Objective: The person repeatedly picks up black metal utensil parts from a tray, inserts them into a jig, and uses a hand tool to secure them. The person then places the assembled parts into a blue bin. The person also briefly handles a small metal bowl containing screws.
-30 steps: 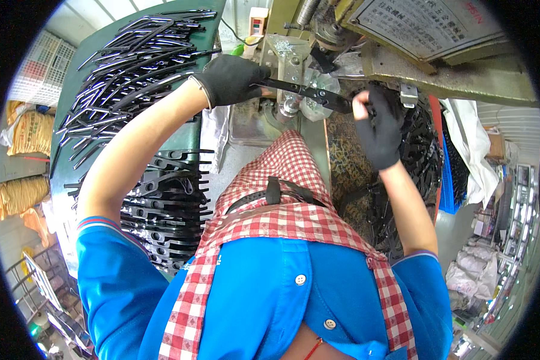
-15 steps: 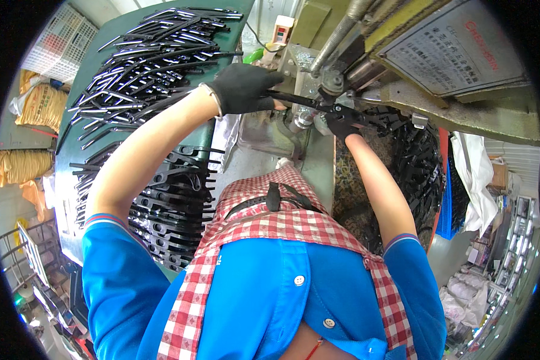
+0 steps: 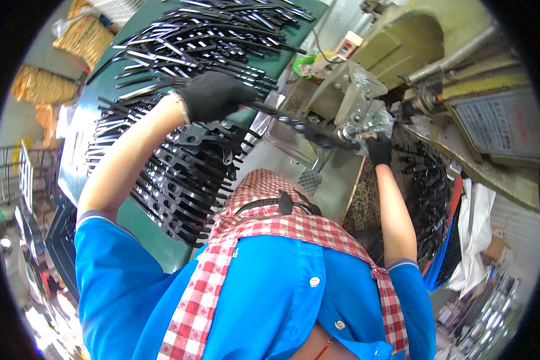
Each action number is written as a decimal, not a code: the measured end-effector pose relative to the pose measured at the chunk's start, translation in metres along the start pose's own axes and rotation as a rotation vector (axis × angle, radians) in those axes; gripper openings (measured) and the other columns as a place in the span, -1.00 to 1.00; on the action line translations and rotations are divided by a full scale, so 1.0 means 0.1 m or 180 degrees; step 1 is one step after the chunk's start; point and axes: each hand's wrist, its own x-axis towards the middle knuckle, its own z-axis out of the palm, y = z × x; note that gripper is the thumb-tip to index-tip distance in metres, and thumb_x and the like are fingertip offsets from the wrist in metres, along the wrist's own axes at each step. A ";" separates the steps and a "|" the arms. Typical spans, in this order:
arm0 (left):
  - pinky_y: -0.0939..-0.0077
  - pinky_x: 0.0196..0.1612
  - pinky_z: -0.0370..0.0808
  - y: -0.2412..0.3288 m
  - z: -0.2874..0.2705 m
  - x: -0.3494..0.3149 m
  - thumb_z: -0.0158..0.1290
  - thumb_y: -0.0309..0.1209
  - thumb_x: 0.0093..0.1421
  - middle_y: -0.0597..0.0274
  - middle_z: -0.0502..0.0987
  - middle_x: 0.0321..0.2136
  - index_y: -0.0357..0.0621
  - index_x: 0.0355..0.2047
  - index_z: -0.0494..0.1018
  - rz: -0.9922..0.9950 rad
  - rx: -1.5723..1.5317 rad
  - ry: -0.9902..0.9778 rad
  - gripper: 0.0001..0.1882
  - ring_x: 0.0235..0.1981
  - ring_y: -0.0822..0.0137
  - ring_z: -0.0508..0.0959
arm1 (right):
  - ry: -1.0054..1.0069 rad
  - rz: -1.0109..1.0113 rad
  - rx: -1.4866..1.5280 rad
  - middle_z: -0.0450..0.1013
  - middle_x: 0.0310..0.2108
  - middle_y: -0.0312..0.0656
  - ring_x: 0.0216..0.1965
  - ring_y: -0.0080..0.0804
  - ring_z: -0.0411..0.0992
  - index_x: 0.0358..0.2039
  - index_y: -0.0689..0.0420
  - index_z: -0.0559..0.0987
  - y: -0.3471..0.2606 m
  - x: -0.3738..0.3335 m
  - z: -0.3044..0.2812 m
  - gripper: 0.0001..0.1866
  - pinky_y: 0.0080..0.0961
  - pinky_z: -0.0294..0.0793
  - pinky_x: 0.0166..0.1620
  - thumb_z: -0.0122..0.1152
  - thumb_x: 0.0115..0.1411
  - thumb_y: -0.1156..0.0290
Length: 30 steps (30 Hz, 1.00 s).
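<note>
My left hand (image 3: 216, 97), in a black glove, is closed round one end of a black metal bar (image 3: 282, 117) and holds it out over the gap between table and machine. A wider dark piece (image 3: 327, 137), blurred, is at the bar's far end. My right hand (image 3: 379, 149), gloved with bare fingertips, is apart from the bar, beside small shiny parts (image 3: 349, 131) and clear plastic (image 3: 379, 119) at the press. Its fingers are drawn together; what they hold, if anything, is too small to make out.
Loose black bars (image 3: 204, 36) and rows of black brackets (image 3: 177, 189) cover the green table (image 3: 132, 231) at left. The olive press (image 3: 408, 42) stands at right, with a pedal (image 3: 309, 180) below. A heap of black parts (image 3: 423, 198) lies near my right forearm.
The bar has moved away from the press tool, to the left with my left hand. My right hand has let go of its far end and moved to the small parts. The view has turned.
</note>
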 end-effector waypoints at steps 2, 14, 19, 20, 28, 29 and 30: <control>0.19 -0.44 0.43 -0.09 -0.10 -0.37 0.04 -0.38 0.02 0.04 0.48 -0.54 -0.05 -0.39 0.47 -0.0424 0.0243 -0.0222 -0.88 -0.48 -0.01 0.52 | -0.0407 0.0922 0.2154 0.39 -0.61 -0.27 -0.61 -0.50 0.37 -0.54 0.16 0.48 -0.01 0.03 -0.14 -0.86 -0.51 0.40 -0.46 0.18 0.10 0.40; 0.30 -0.24 0.47 -0.42 0.41 -2.17 0.02 -0.49 -0.03 0.14 0.51 -0.38 -0.08 -0.39 0.50 -0.1745 0.0325 -0.0551 -0.84 -0.30 0.11 0.52 | -0.0701 0.1173 0.4115 0.31 -0.51 -0.31 -0.48 -0.57 0.30 -0.36 0.13 0.43 -1.70 -0.05 -1.14 -0.90 -0.49 0.44 -0.42 0.18 0.13 0.53; 0.21 -0.23 0.49 -0.02 0.42 -2.25 0.04 -0.46 -0.04 0.08 0.47 -0.23 0.00 -0.18 0.44 -0.2891 0.0548 0.0007 -0.66 -0.20 0.02 0.51 | -0.0605 0.0712 0.3784 0.30 -0.52 -0.32 -0.49 -0.57 0.30 -0.30 0.18 0.46 -1.71 -0.07 -1.11 -0.84 -0.52 0.46 -0.40 0.22 0.13 0.45; 0.20 -0.23 0.49 0.01 0.49 -2.31 0.04 -0.45 -0.03 0.07 0.47 -0.23 0.01 -0.17 0.43 -0.3216 0.0553 -0.0049 -0.66 -0.20 0.02 0.51 | -0.0567 0.0751 0.3759 0.27 -0.52 -0.32 -0.49 -0.58 0.28 -0.23 0.21 0.44 -1.74 -0.10 -1.10 -0.81 -0.50 0.46 -0.40 0.17 0.15 0.47; 0.29 -0.14 0.42 0.55 1.28 -2.93 0.07 -0.21 0.10 0.03 0.47 -0.24 -0.09 -0.15 0.43 -0.4187 -0.0435 0.2464 -0.66 -0.19 0.03 0.50 | -0.0987 0.1044 0.3500 0.27 -0.53 -0.39 -0.57 -0.66 0.27 -0.42 0.03 0.38 -2.03 -0.83 -0.59 -0.84 -0.70 0.35 -0.53 0.21 0.06 0.44; 0.31 -0.12 0.41 0.56 1.46 -3.03 0.07 -0.18 0.10 0.02 0.47 -0.23 -0.11 -0.14 0.43 -0.4470 -0.0713 0.2719 -0.63 -0.18 0.03 0.50 | -0.1386 0.0743 0.3614 0.27 -0.52 -0.40 -0.55 -0.66 0.27 -0.42 0.03 0.38 -2.19 -0.87 -0.44 -0.84 -0.69 0.36 -0.52 0.21 0.05 0.44; 0.33 -0.09 0.41 0.56 1.65 -3.13 0.08 -0.15 0.10 0.01 0.48 -0.21 -0.12 -0.12 0.42 -0.4733 -0.1002 0.2974 -0.60 -0.17 0.04 0.50 | -0.1781 0.0437 0.3712 0.27 -0.52 -0.41 -0.53 -0.67 0.28 -0.42 0.04 0.39 -2.35 -0.89 -0.25 -0.84 -0.68 0.36 -0.51 0.22 0.04 0.45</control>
